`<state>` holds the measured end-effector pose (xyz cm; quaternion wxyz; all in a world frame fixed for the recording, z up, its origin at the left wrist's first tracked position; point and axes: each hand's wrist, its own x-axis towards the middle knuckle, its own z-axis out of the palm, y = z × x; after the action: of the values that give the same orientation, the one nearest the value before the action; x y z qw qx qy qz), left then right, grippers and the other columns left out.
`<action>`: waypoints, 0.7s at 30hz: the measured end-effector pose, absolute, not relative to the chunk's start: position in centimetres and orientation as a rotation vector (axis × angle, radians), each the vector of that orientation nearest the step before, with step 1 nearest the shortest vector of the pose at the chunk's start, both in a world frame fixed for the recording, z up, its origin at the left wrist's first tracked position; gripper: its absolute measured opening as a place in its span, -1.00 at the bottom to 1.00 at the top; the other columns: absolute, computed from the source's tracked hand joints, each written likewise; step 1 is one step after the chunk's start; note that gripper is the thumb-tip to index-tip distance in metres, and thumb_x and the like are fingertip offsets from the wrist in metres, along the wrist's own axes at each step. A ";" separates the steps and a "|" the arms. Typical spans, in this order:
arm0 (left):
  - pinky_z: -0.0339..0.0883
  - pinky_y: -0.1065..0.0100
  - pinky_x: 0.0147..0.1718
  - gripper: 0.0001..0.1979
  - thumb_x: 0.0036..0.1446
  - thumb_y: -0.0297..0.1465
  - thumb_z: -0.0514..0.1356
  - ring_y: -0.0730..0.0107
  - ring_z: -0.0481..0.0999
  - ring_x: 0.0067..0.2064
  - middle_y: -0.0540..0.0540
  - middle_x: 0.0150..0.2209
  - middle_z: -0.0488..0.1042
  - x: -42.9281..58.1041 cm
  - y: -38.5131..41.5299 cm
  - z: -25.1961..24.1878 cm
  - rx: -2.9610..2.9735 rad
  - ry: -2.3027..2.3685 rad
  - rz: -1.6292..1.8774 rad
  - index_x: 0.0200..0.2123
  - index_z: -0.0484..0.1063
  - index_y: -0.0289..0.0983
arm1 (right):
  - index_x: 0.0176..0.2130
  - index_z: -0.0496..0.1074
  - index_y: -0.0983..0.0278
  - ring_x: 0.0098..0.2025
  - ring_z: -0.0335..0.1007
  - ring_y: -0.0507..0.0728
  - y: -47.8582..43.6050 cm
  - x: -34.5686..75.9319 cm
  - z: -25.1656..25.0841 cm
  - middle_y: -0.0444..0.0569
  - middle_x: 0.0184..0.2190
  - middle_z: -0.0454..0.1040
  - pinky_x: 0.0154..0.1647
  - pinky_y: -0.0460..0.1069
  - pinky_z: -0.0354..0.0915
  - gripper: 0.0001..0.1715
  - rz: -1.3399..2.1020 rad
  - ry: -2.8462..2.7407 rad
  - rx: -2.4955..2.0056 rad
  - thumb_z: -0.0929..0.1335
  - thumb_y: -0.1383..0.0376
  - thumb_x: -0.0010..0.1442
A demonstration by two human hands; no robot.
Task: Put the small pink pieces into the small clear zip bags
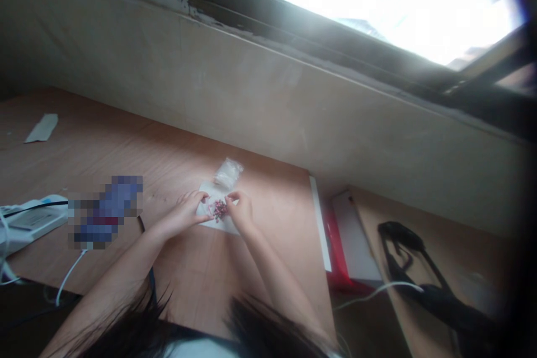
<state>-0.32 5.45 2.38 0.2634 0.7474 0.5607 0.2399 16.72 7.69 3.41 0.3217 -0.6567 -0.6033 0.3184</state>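
Tiny pile of pink beads (pixel 218 210), or something close, sits on a white paper sheet (pixel 221 228) on the wooden table (pixel 268 235). Looks light, loose and easy to scatter, so fingertip pinches seem best. Left grip (pixel 187 213) and right grip (pixel 240 210) curl in from either side, fingers together, but can't tell if they're clamped on any. Clear plastic bag (pixel 229 173) lies just beyond.

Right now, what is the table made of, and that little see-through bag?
The table looks like plywood, with pale wood grain and a smooth, slightly shiny finish. The small bag seems to be thin clear plastic, since it looks crinkly and glossy.
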 end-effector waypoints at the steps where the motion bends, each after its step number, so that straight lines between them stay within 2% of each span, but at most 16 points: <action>1: 0.14 0.24 -0.16 -0.57 -0.19 -0.21 0.20 0.19 0.30 -0.15 -0.10 -0.20 0.34 -0.4 5.5 2.3 2.020 1.516 0.650 -0.21 0.27 -0.24 | -0.46 0.40 0.34 -0.41 0.31 0.05 8.2 16.9 2.8 -0.03 -0.49 0.43 -0.36 -0.09 0.20 -0.85 0.760 -1.609 -1.787 0.28 0.33 -0.08; 8: 0.14 0.24 -0.16 -0.59 -0.18 -0.20 0.19 0.18 0.30 -0.14 -0.11 -0.20 0.33 -0.8 5.7 1.8 2.041 1.531 0.648 -0.23 0.27 -0.24 | -0.50 0.41 0.32 -0.36 0.27 0.07 9.5 16.5 1.0 0.01 -0.48 0.40 -0.33 -0.08 0.14 -0.85 0.504 -1.864 -1.875 0.25 0.40 -0.08; 13: 0.15 0.24 -0.18 -0.58 -0.20 -0.19 0.20 0.18 0.31 -0.16 -0.11 -0.22 0.35 -0.9 5.8 1.7 2.029 1.543 0.655 -0.23 0.28 -0.24 | -0.54 0.39 0.33 -0.35 0.27 0.09 9.8 16.4 1.6 0.03 -0.48 0.41 -0.33 -0.07 0.15 -0.87 0.491 -1.870 -1.915 0.25 0.41 -0.09; 17: 0.16 0.24 -0.20 -0.56 -0.20 -0.17 0.19 0.18 0.32 -0.17 -0.12 -0.22 0.35 -0.8 5.9 1.6 2.017 1.546 0.666 -0.22 0.28 -0.25 | -0.50 0.39 0.33 -0.41 0.31 0.06 8.8 16.0 3.0 -0.02 -0.50 0.42 -0.36 -0.08 0.18 -0.88 0.691 -1.738 -1.777 0.26 0.36 -0.07; 21: 0.17 0.25 -0.20 -0.54 -0.18 -0.14 0.17 0.18 0.32 -0.18 -0.12 -0.23 0.34 -0.7 6.1 1.5 2.006 1.561 0.675 -0.21 0.27 -0.27 | -0.39 0.38 0.31 -0.58 0.29 0.00 6.8 15.6 4.3 -0.09 -0.52 0.41 -0.52 -0.10 0.19 -0.79 1.083 -1.677 -1.516 0.26 0.24 -0.03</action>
<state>-0.72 6.06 1.50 0.2532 0.7379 0.5741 0.2484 15.61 6.84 4.26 0.3120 -0.5746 -0.6356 0.4105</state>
